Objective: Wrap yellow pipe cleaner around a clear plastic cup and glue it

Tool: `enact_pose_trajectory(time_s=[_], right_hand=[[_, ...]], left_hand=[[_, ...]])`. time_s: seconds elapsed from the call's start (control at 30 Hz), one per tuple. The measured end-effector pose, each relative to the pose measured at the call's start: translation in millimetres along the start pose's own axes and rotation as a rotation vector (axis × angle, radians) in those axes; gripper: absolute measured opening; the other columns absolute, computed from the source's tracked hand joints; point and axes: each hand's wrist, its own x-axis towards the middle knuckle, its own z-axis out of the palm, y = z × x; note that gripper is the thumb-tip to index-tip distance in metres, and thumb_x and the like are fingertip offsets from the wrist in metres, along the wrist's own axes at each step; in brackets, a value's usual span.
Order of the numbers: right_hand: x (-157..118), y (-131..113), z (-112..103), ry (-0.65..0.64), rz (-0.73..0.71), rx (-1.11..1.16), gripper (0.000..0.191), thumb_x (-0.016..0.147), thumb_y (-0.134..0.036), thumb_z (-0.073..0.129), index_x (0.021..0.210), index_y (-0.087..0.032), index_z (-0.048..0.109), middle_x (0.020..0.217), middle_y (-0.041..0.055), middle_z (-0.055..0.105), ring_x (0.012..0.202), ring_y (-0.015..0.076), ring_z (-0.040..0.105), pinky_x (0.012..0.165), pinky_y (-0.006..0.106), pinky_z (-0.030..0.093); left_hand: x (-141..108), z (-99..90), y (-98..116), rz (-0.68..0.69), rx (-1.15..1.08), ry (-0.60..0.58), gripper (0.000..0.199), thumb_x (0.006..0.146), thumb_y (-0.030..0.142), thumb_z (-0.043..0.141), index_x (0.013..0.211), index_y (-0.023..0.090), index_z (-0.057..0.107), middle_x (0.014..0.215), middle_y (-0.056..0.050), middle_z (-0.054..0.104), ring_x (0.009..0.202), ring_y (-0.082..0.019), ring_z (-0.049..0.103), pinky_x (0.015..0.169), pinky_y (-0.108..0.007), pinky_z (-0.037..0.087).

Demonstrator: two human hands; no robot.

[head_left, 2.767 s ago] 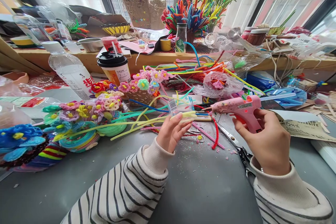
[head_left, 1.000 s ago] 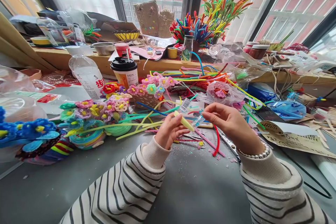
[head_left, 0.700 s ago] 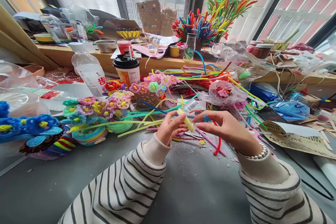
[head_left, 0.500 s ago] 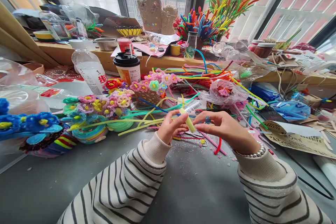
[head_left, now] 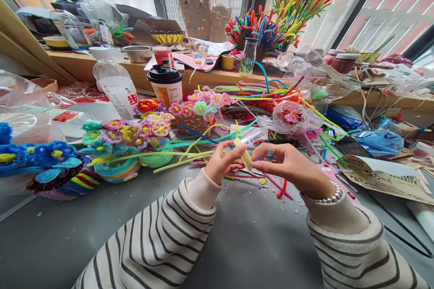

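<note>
As your head view has it, left hand [head_left: 222,162]: thumb and fingers pinching a short pale yellow piece [head_left: 247,160].
Pale yellow piece: tilted, between your two hands, above the table [head_left: 251,244].
Right hand [head_left: 294,167]: your thumb and fingertips curled in at the piece's lower end; cannot tell if they grip.
Just beyond your fingers: barcode label [head_left: 255,135].
Beside your right wrist: pink glue gun [head_left: 331,174], partly hidden.
Farther back: fuzzy pink flowers [head_left: 190,106], lidded cup [head_left: 166,88].
</note>
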Motion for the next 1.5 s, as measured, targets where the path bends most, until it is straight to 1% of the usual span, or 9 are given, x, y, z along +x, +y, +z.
enact_pose_trajectory(time_s=[0.13, 0.27, 0.37, 0.57, 0.83, 1.13, 1.33, 1.5], right_hand=[[0.2, 1.2, 0.4, 0.007, -0.038, -0.039, 0.02, 0.07, -0.039, 0.062, 0.074, -0.02, 0.062, 0.076, -0.0004, 0.057, 0.07, 0.0125, 0.048, 0.066, 0.027, 0.035], [0.7, 0.7, 0.2, 0.008, -0.032, -0.044, 0.022, 0.07, -0.041, 0.062, 0.073, -0.019, 0.063, 0.075, -0.0003, 0.057, 0.067, 0.0123, 0.047, 0.064, 0.027, 0.035], [0.5, 0.3, -0.2, 0.009, -0.046, -0.056, 0.023, 0.07, -0.041, 0.062, 0.072, -0.019, 0.063, 0.075, 0.0003, 0.058, 0.069, 0.0131, 0.048, 0.066, 0.028, 0.035], [1.3, 0.5, 0.5, 0.009, -0.032, -0.056, 0.026, 0.069, -0.043, 0.061, 0.073, -0.018, 0.063, 0.076, 0.0016, 0.059, 0.072, 0.0148, 0.05, 0.068, 0.029, 0.037], [0.7, -2.1, 0.2, -0.02, 0.028, 0.009, 0.029, 0.067, -0.045, 0.062, 0.072, -0.017, 0.062, 0.076, 0.0017, 0.057, 0.069, 0.0139, 0.05, 0.063, 0.028, 0.04], [1.3, -0.6, 0.0, -0.029, 0.013, 0.01, 0.03, 0.067, -0.046, 0.061, 0.073, -0.017, 0.062, 0.077, 0.0025, 0.057, 0.072, 0.0153, 0.052, 0.066, 0.03, 0.04], [0.9, 1.1, -0.8, -0.023, -0.019, -0.014, 0.03, 0.069, -0.045, 0.061, 0.075, -0.016, 0.063, 0.078, 0.0026, 0.058, 0.073, 0.0157, 0.053, 0.069, 0.03, 0.04], [1.0, 2.7, -1.5, -0.007, -0.037, -0.027, 0.026, 0.07, -0.043, 0.061, 0.073, -0.017, 0.063, 0.078, 0.0018, 0.061, 0.076, 0.016, 0.053, 0.072, 0.03, 0.038]], left_hand=[[-0.2, -0.3, 0.6, 0.004, 0.011, -0.004, 0.058, 0.054, 0.04, 0.073, 0.094, 0.016, 0.039, 0.059, 0.001, 0.062, 0.05, -0.009, 0.058, 0.053, -0.022, 0.044], [-0.9, 0.8, 1.4, -0.003, 0.013, -0.006, 0.062, 0.051, 0.042, 0.074, 0.094, 0.016, 0.039, 0.057, 0.001, 0.062, 0.05, -0.009, 0.058, 0.054, -0.021, 0.044], [-1.0, 1.4, 1.4, -0.005, 0.011, -0.006, 0.063, 0.05, 0.043, 0.074, 0.094, 0.016, 0.039, 0.058, 0.002, 0.062, 0.05, -0.009, 0.058, 0.053, -0.021, 0.044], [-0.7, 0.8, 0.4, -0.013, 0.0, -0.007, 0.06, 0.051, 0.041, 0.074, 0.094, 0.017, 0.04, 0.059, 0.002, 0.062, 0.05, -0.009, 0.058, 0.054, -0.021, 0.045], [-1.6, 1.3, 1.9, -0.028, -0.004, -0.002, 0.054, 0.057, 0.036, 0.072, 0.095, 0.016, 0.04, 0.058, 0.002, 0.062, 0.049, -0.009, 0.058, 0.053, -0.021, 0.045], [-0.9, 0.2, 0.9, -0.031, -0.008, -0.011, 0.05, 0.061, 0.034, 0.07, 0.097, 0.016, 0.04, 0.06, 0.001, 0.062, 0.051, -0.009, 0.059, 0.055, -0.022, 0.045], [-1.2, 1.1, 1.0, -0.042, -0.022, -0.01, 0.051, 0.063, 0.033, 0.069, 0.099, 0.015, 0.039, 0.06, 0.0, 0.061, 0.052, -0.011, 0.059, 0.054, -0.022, 0.044], [-0.4, 1.4, 0.9, -0.05, -0.028, -0.006, 0.052, 0.064, 0.035, 0.067, 0.102, 0.014, 0.038, 0.06, 0.001, 0.061, 0.052, -0.01, 0.058, 0.055, -0.022, 0.044]])
